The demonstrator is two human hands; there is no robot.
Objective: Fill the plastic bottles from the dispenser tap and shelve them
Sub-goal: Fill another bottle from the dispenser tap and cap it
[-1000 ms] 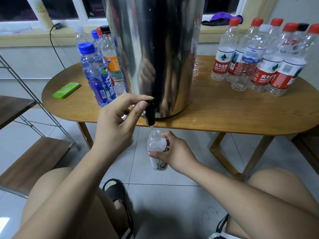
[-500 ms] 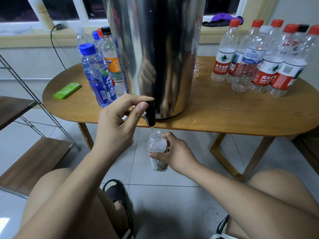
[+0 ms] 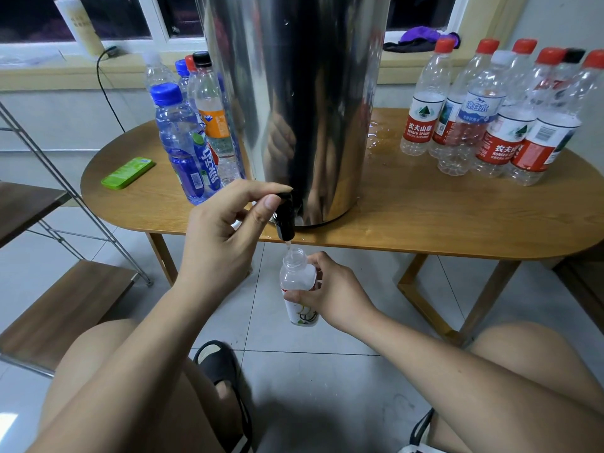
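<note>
- dispenser [image 3: 294, 93]: mirror-silver steel; tap [image 3: 283, 220] black
- small bottle [image 3: 299, 279]: clear, white label, green-and-dark print
- counter [image 3: 425, 217]: light wood grain
- blue-cap bottle [image 3: 181, 138]: blue tint, blue label, white lettering
- black-cap bottle [image 3: 210, 106]: clear, orange label
- red-cap bottles [image 3: 421, 125]: clear, red-and-white labels
- white-cap bottle [image 3: 478, 109]: clear, pale-blue label
- flat case [image 3: 128, 173]: lime green
- floor [image 3: 310, 380]: pale grey tiles
- sandal [image 3: 219, 361]: black
- shelf [image 3: 65, 308]: dark brown boards, silver frame
- cloth [image 3: 420, 35] on sill: purple
</note>
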